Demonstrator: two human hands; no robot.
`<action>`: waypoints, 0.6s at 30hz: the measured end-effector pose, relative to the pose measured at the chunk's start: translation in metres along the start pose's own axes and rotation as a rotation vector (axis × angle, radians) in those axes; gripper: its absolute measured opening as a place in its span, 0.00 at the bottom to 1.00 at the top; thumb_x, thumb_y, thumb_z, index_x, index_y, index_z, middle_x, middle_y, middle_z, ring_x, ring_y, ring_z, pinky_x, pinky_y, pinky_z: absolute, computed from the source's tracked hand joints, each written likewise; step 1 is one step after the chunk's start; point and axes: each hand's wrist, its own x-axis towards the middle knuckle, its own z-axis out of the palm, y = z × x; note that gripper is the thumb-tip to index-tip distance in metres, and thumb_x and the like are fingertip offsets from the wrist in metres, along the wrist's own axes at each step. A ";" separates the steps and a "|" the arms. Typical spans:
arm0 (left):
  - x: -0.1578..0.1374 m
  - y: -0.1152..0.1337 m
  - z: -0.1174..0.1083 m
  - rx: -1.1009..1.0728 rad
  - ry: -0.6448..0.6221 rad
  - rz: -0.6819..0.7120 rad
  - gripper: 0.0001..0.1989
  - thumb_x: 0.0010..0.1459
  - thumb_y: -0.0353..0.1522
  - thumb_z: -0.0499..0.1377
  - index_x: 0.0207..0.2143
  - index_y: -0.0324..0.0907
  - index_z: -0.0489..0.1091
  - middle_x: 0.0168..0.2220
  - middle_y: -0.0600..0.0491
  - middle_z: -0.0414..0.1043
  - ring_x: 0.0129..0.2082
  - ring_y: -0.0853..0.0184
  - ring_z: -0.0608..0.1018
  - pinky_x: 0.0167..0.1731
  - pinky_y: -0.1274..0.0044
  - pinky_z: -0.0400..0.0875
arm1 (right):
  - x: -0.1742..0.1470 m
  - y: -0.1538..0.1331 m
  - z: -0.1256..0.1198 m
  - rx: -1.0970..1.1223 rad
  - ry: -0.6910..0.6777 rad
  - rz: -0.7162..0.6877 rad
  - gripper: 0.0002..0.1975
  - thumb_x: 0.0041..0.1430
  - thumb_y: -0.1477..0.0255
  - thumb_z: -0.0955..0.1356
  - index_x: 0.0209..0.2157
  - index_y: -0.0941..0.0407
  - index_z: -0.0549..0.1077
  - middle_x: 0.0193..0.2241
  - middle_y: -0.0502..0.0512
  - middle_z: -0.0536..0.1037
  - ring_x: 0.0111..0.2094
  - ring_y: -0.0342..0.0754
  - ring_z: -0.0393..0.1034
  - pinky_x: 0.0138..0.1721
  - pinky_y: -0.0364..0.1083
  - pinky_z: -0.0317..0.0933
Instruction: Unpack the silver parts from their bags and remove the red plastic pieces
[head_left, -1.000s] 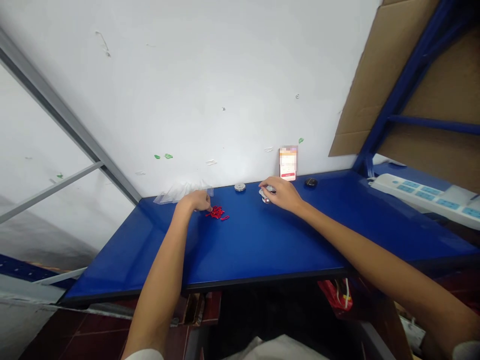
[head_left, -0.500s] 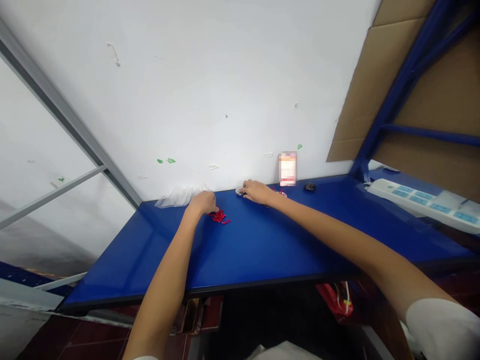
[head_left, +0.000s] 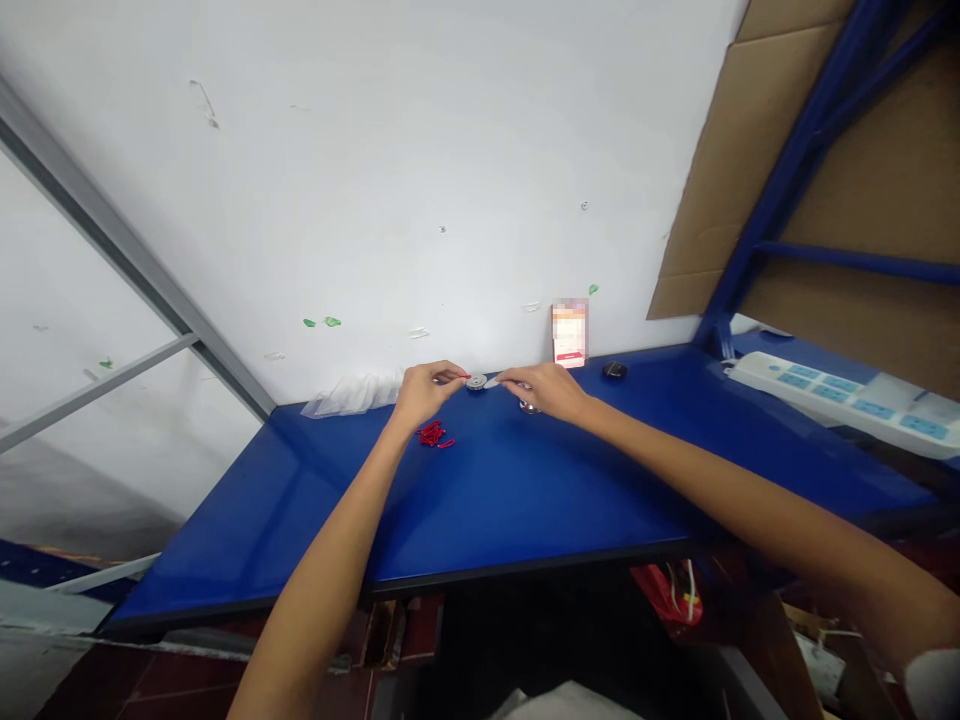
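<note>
My left hand (head_left: 427, 392) is closed in a pinch above the table, with the tip of a small red cord (head_left: 467, 377) showing at its fingertips. Opposite it, my right hand (head_left: 549, 389) pinches a thin, pale grey flat piece (head_left: 492, 382), probably round. Between the fingertips of both hands lies a short stack of round metallic discs (head_left: 476, 384). Nearer to me, below my left hand, is a small pile of red cord loops (head_left: 433, 435). A shiny silvery item (head_left: 529, 407) sits under my right hand, partly hidden by it.
Crumpled clear plastic bags (head_left: 352, 394) lie along the wall at left. A phone with a lit, blurred screen (head_left: 569, 335) leans on the wall. A small black object (head_left: 614, 370) rests right of it. A white power strip (head_left: 847, 395) is at far right on the blue table (head_left: 525, 500).
My left hand has lifted from the red pile with a red cord. My right hand has come off the disc stack to the right, now holding a thin pale piece.
</note>
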 end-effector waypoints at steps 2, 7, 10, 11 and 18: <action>-0.004 0.009 0.015 -0.063 -0.035 0.018 0.12 0.63 0.40 0.67 0.42 0.43 0.84 0.40 0.48 0.85 0.35 0.62 0.83 0.35 0.74 0.78 | -0.018 -0.004 -0.003 0.132 0.009 0.009 0.13 0.74 0.68 0.68 0.53 0.45 0.83 0.43 0.48 0.88 0.39 0.51 0.84 0.41 0.46 0.71; -0.011 0.020 0.040 -0.067 -0.102 0.075 0.10 0.61 0.39 0.69 0.40 0.43 0.85 0.39 0.50 0.85 0.34 0.64 0.83 0.36 0.75 0.78 | -0.038 -0.009 -0.004 0.385 0.079 0.050 0.12 0.72 0.70 0.69 0.51 0.48 0.83 0.47 0.49 0.87 0.44 0.51 0.84 0.47 0.48 0.76; -0.013 0.023 0.045 -0.062 -0.100 0.104 0.09 0.63 0.38 0.68 0.40 0.44 0.85 0.41 0.50 0.85 0.38 0.63 0.84 0.39 0.75 0.78 | -0.036 -0.012 -0.007 0.437 0.090 0.043 0.12 0.72 0.70 0.68 0.50 0.48 0.83 0.49 0.51 0.87 0.44 0.51 0.84 0.48 0.49 0.77; -0.014 0.024 0.046 -0.057 -0.095 0.109 0.08 0.63 0.37 0.68 0.40 0.44 0.85 0.41 0.50 0.85 0.38 0.63 0.84 0.39 0.75 0.78 | -0.035 -0.013 -0.008 0.452 0.092 0.038 0.12 0.72 0.71 0.68 0.50 0.48 0.83 0.48 0.50 0.87 0.44 0.51 0.84 0.48 0.49 0.77; -0.017 0.023 0.054 -0.033 -0.064 -0.005 0.06 0.60 0.34 0.68 0.38 0.43 0.84 0.36 0.51 0.85 0.35 0.63 0.84 0.39 0.74 0.77 | -0.035 -0.023 0.001 0.488 0.155 0.001 0.17 0.70 0.76 0.68 0.53 0.47 0.83 0.48 0.51 0.87 0.47 0.52 0.84 0.50 0.50 0.78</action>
